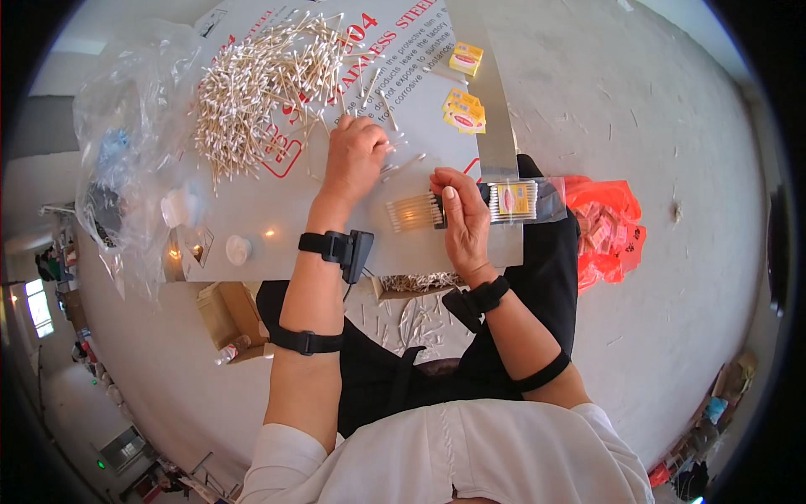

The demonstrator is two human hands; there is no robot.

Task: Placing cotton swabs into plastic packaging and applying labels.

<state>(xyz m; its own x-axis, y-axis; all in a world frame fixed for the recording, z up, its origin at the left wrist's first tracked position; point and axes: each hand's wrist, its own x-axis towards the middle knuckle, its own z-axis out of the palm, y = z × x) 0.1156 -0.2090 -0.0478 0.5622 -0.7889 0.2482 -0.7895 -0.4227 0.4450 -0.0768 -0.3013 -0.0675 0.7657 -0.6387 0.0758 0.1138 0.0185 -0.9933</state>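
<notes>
My left hand (353, 161) is over the metal-topped table with its fingers curled together. White swab tips show at its fingertips, and a few loose cotton swabs (405, 166) lie beside it. To its upper left spreads a big heap of cotton swabs (269, 88). My right hand (462, 220) is near the table's right edge, thumb and fingers drawn together; what they pinch is hidden. Left of it lies a neat row of swabs (410, 213). On its right is a clear plastic packet (550, 200) holding lined-up swabs and a yellow card (514, 201).
Small yellow cards (464, 111) and a yellow stack (466, 59) sit at the far right of the table. A clear bag (126, 160) hangs over the left side, near a small white tub (238, 249). An open cardboard box (228, 319) and a red bag (600, 231) are lower down.
</notes>
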